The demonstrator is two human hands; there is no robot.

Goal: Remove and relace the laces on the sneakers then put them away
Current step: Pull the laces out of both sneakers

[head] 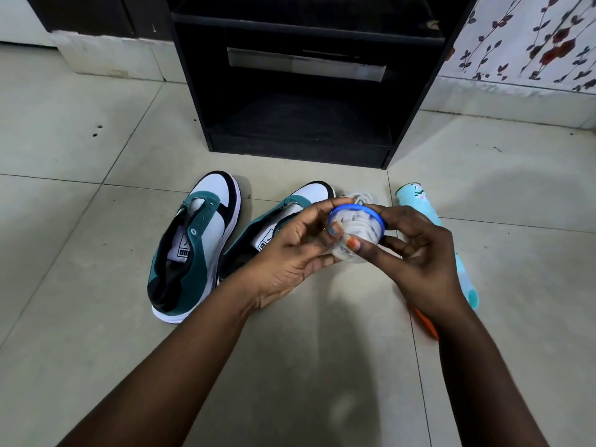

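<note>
Both hands grip a small clear tub (354, 235) with coiled laces inside: left hand (290, 253) pinches its blue rim, right hand (416, 253) cradles it. Unlaced sneakers (196, 246) lie beyond the left hand. Next, likely pulling laces out for relacing.

- We see soft, even indoor light on the pale floor tiles (96, 240), bright without glare.
- A faint shadow of our arms falls on the floor below the hands.
- The shelf unit (306, 91) stays dark inside, its detail lost.
- The small tub (356, 232) and the fingers around it are smeared by motion blur.
- Straight lines bow toward the frame's edges, a wide-angle effect.
</note>
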